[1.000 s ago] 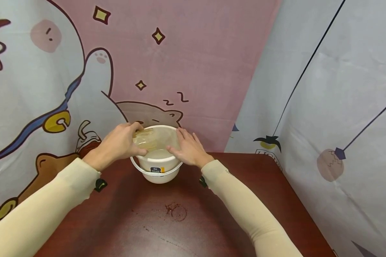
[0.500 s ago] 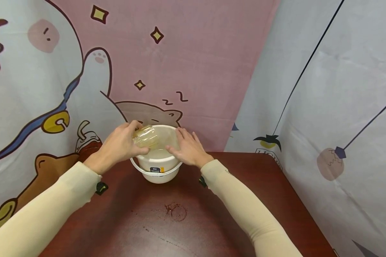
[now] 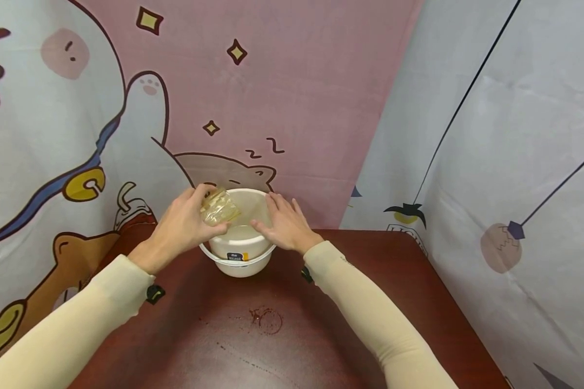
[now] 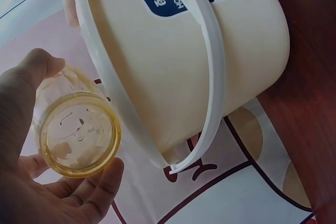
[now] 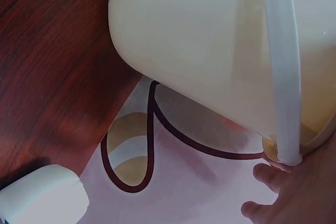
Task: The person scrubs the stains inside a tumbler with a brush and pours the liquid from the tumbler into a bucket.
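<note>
My left hand (image 3: 185, 219) grips a clear amber-tinted glass (image 3: 219, 208) by its side, thumb towards me. The glass is tilted over the left rim of a cream bucket (image 3: 238, 249). In the left wrist view the round base of the glass (image 4: 80, 135) faces the camera. My right hand (image 3: 288, 222) holds the bucket's right rim, with the thumb over the opening and the other fingers outside. Part of the right hand (image 5: 294, 198) shows beside the rim in the right wrist view. What lies in the bucket is hard to make out.
The bucket's white handle (image 4: 212, 61) hangs down its front. It stands on a dark red wooden table (image 3: 321, 324) against a cartoon-printed cloth (image 3: 311, 108). A wet ring mark (image 3: 271, 321) and small drops lie on the table nearer me.
My left hand has turned the glass, so its far end dips further towards the bucket's opening. The right hand and the bucket have stayed in place.
</note>
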A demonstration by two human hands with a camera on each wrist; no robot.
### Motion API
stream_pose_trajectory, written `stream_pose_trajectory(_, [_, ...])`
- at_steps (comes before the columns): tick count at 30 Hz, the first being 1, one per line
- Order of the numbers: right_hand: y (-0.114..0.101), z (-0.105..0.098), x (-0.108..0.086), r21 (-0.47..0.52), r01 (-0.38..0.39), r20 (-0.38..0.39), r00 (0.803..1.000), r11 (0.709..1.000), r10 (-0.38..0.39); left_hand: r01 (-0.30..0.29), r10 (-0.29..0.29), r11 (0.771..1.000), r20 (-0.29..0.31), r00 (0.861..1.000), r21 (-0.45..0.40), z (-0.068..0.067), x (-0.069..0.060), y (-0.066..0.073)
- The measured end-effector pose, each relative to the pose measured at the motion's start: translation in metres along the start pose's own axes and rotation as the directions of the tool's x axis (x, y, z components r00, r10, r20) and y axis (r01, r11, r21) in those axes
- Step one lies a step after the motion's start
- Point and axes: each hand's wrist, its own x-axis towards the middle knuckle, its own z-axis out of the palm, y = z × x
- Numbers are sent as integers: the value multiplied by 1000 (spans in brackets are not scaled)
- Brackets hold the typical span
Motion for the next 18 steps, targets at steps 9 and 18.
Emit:
stream_pose_trajectory(9, [1,-1,0,-17,-2,15,1000,1000,2,-13,11,998,-45,999,-60,6,-8,2])
stream_pose_trajectory(18, [0,-2,-2,-24,7,31,1000,1000,-6,-39,27,995,-123,992,-96,9,-19,0])
